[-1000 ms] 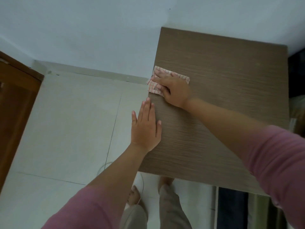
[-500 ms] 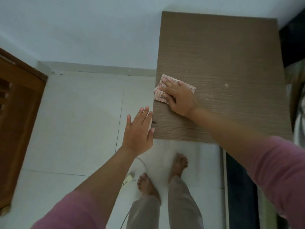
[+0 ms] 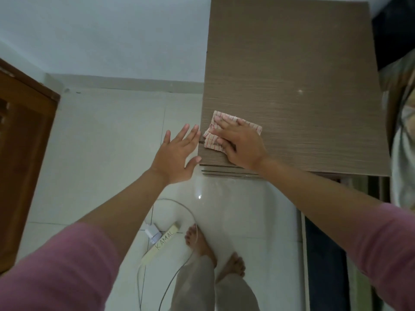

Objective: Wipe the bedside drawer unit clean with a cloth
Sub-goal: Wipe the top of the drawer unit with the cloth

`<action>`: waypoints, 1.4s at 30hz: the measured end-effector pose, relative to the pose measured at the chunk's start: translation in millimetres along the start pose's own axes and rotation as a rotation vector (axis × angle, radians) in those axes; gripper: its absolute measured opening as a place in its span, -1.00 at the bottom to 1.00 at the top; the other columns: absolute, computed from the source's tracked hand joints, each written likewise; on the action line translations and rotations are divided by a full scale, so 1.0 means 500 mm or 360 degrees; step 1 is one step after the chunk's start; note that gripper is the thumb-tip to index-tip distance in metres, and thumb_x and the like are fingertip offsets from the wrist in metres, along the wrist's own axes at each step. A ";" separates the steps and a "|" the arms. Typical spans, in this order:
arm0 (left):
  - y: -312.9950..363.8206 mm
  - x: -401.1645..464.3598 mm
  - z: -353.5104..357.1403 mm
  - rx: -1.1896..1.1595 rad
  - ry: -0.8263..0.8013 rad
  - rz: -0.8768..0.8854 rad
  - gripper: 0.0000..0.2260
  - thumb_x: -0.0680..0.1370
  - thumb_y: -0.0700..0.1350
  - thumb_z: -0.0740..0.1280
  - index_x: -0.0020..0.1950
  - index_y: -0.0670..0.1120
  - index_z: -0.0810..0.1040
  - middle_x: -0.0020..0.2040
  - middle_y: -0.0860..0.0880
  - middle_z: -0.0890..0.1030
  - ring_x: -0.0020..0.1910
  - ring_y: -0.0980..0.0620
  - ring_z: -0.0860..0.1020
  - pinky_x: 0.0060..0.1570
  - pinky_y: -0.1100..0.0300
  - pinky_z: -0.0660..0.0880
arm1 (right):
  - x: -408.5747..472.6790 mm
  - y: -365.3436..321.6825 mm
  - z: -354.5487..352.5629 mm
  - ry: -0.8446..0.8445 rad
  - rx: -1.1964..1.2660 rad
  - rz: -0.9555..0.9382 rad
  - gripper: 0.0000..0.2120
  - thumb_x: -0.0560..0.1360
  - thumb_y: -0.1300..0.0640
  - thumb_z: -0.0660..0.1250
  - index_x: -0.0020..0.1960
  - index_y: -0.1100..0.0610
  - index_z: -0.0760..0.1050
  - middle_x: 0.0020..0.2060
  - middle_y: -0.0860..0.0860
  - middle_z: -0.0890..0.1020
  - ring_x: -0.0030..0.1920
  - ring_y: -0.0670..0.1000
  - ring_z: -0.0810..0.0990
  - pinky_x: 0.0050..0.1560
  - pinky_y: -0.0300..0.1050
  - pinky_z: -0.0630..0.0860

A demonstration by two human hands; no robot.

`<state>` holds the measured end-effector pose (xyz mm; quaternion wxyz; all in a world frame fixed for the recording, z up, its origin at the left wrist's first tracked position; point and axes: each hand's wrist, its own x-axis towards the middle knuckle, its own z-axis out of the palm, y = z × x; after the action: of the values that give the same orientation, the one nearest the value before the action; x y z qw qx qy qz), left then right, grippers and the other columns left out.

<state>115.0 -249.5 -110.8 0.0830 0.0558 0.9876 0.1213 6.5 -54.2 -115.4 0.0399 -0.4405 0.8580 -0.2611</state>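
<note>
The bedside drawer unit [image 3: 292, 70] has a brown wood-grain top, seen from above at the upper right. A small red-and-white checked cloth [image 3: 212, 140] lies flat near the top's front left corner. My right hand [image 3: 240, 144] presses palm-down on the cloth, covering most of it. My left hand [image 3: 177, 156] is flat with fingers spread, just off the unit's left edge, thumb near the front corner, holding nothing.
White tiled floor lies left of and below the unit. A white power strip [image 3: 160, 245] with a plug and cable sits on the floor by my bare feet [image 3: 199, 241]. A brown wooden door [image 3: 20, 153] stands at far left. Bedding [image 3: 402, 122] borders the unit's right side.
My right hand has dragged the cloth along the left edge toward the front corner. My left hand has come off the top and now hovers beside the unit's left edge.
</note>
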 end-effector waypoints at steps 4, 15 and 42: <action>-0.004 0.004 -0.007 0.0072 -0.0038 0.0047 -0.37 0.49 0.17 -0.08 0.50 -0.12 0.08 0.52 -0.04 0.08 0.50 -0.04 -0.05 0.37 -0.20 -0.12 | -0.045 -0.022 0.010 0.0077 0.0029 -0.0075 -0.71 0.53 0.12 0.19 0.19 0.10 0.56 0.26 0.12 0.52 0.31 0.11 0.46 0.30 0.08 0.30; 0.026 0.002 -0.041 0.0177 -0.0326 -0.0086 -0.42 0.59 0.09 0.03 0.51 -0.09 -0.11 0.54 -0.01 -0.09 0.50 -0.03 -0.20 0.39 -0.12 -0.23 | -0.114 -0.106 -0.084 -0.0611 0.0083 0.0099 -0.75 0.56 0.17 0.22 0.17 0.05 0.58 -0.08 0.04 0.70 -0.13 0.09 0.65 -0.18 -0.23 0.35; -0.005 0.447 -0.097 -0.0219 0.0082 -0.0481 -0.40 0.59 0.09 0.04 0.51 -0.16 -0.10 0.53 -0.10 -0.15 0.48 0.03 -0.22 0.40 0.01 -0.23 | 0.408 0.300 -0.240 0.0048 0.0240 0.0238 -0.72 0.54 0.24 0.23 0.22 0.11 0.55 -0.07 0.00 0.68 -0.31 -0.18 0.45 -0.35 -0.56 0.23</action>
<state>-112.7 -233.9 -98.7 0.0786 -0.1022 0.9759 0.1761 -263.7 -92.0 -51.5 0.0793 -0.3670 0.8669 -0.3278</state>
